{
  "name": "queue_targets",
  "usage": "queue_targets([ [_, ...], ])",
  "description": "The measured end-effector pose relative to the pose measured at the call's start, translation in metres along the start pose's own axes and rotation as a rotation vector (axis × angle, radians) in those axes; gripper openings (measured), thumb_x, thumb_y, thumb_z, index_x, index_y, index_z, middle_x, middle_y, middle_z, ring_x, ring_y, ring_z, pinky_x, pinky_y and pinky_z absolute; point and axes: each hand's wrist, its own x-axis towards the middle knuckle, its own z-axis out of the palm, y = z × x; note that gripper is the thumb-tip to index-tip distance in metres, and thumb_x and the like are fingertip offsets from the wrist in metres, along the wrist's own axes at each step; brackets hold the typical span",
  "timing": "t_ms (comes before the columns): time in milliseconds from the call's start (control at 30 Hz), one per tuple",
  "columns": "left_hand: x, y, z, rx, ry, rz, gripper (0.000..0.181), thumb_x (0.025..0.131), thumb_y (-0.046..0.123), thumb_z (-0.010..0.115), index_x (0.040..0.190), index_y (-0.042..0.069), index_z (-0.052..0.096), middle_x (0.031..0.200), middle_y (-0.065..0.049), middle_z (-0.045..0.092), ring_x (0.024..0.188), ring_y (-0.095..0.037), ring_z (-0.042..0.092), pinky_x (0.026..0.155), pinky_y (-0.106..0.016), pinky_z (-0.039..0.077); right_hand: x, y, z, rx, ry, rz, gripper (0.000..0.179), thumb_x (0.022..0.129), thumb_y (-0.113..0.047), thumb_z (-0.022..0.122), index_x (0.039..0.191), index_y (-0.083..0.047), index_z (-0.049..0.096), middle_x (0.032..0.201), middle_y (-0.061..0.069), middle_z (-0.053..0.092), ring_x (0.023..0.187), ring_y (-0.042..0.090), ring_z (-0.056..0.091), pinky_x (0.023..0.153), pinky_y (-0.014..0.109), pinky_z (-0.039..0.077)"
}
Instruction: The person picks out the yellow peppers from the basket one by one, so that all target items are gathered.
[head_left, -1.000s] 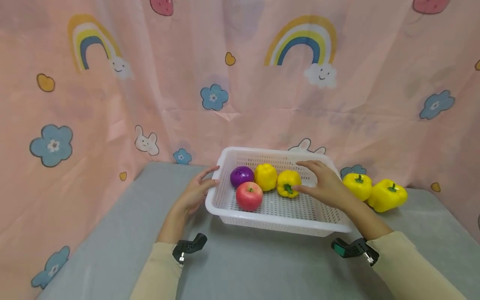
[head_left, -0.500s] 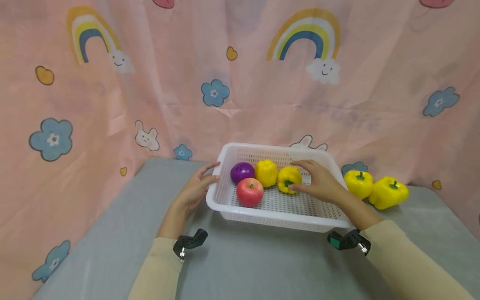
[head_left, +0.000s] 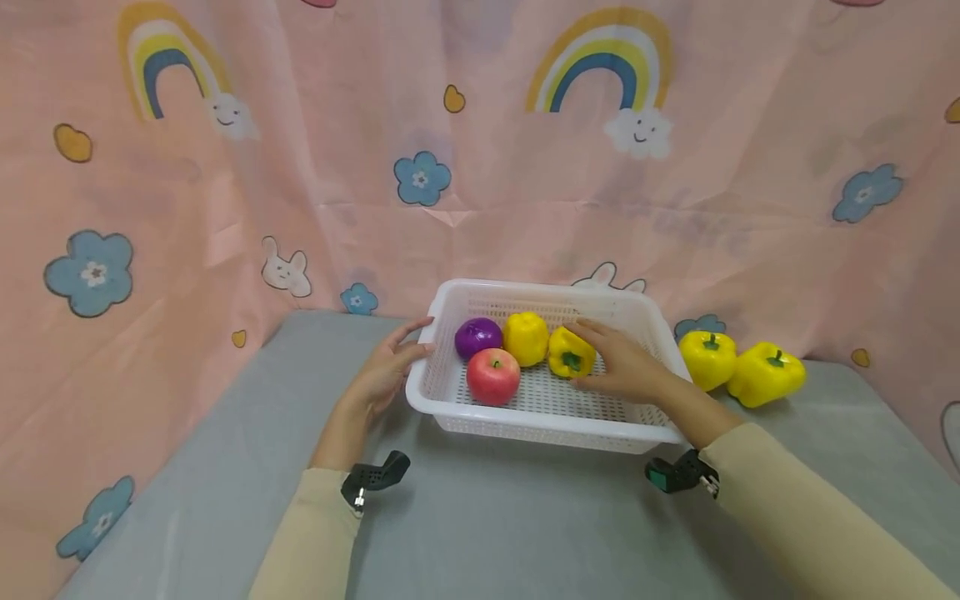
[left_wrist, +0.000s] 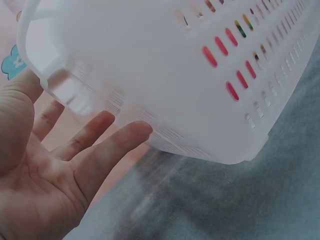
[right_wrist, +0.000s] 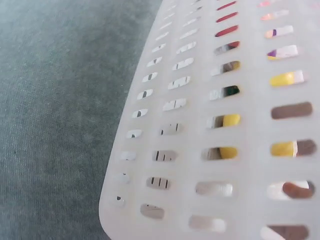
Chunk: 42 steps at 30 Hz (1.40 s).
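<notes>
Head view, right of centre: right hand (head_left: 628,367) partly hides basket's (head_left: 555,422) rightmost yellow pepper (head_left: 562,351); contact unclear. Left sleeve (head_left: 309,529), right sleeve (head_left: 810,517) cut by bottom edge. Left wrist view: left hand (left_wrist: 52,172) cropped, left edge.

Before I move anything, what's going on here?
A person's right grip is around one yellow pepper inside the white basket, while the left grip touches the basket's left end. A red apple, a round purple item and another yellow pepper also lie inside. Two more yellow peppers rest on the gray table to the right.
</notes>
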Motion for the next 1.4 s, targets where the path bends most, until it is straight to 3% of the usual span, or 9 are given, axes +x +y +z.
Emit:
queue_targets([
  [233,-0.0013,0.0009,-0.0023,0.004,0.013,-0.004,0.058,0.101,0.019,0.058,0.156,0.024,0.037,0.151,-0.022,0.050,0.127,-0.041,0.061,0.089,-0.039,0.059,0.0025,0.0000,0.0043,-0.034,-0.047,0.029,0.088,0.084,-0.031,0.080,0.158,-0.015,0.035,0.164,0.025,0.028,0.146,0.051,0.033,0.114,0.070,0.032],
  [533,-0.0025,-0.0020,-0.0023,0.010,0.019,-0.011,0.058,0.101,0.020,0.058,0.156,0.026,0.037,0.151,-0.021,0.050,0.125,-0.038,0.063,0.086,-0.035,0.059,0.0008,-0.0020,0.0051,-0.113,0.010,0.060,0.079,0.083,-0.033,0.082,0.152,-0.018,0.046,0.147,0.023,0.046,0.126,0.042,0.049,0.106,0.062,0.046],
  [800,-0.0012,-0.0022,-0.0017,0.027,0.023,-0.017,0.058,0.101,0.023,0.059,0.155,0.029,0.038,0.152,-0.020,0.050,0.127,-0.038,0.061,0.092,-0.040,0.058,0.0021,-0.0015,0.0047,-0.084,0.023,0.030,0.072,0.082,-0.025,0.084,0.145,-0.012,0.052,0.160,0.018,0.040,0.145,0.043,0.040,0.117,0.063,0.034],
  [967,0.0001,-0.0007,0.0006,0.036,0.028,-0.028,0.057,0.101,0.026,0.060,0.153,0.032,0.040,0.152,-0.017,0.051,0.128,-0.036,0.061,0.092,-0.040,0.058,0.0008,-0.0019,0.0030,-0.087,0.002,0.063,0.073,0.083,-0.023,0.083,0.147,-0.011,0.049,0.152,0.020,0.049,0.139,0.041,0.047,0.115,0.062,0.038],
  [1233,-0.0018,0.0002,-0.0009,0.027,0.000,-0.005,0.058,0.103,0.022,0.057,0.157,0.026,0.036,0.150,-0.023,0.050,0.124,-0.036,0.064,0.087,-0.036,0.059,0.0009,-0.0009,0.0031,-0.110,-0.006,0.045,0.069,0.086,-0.023,0.080,0.148,-0.017,0.050,0.161,0.018,0.038,0.144,0.043,0.041,0.114,0.064,0.037],
  [1400,-0.0001,0.0006,0.0004,0.032,-0.014,-0.001,0.059,0.103,0.022,0.056,0.157,0.025,0.034,0.152,-0.023,0.048,0.125,-0.036,0.063,0.090,-0.037,0.059,-0.0015,0.0012,0.0027,-0.155,0.003,0.060,0.071,0.086,-0.029,0.080,0.149,-0.020,0.050,0.153,0.016,0.049,0.136,0.039,0.048,0.112,0.064,0.040],
])
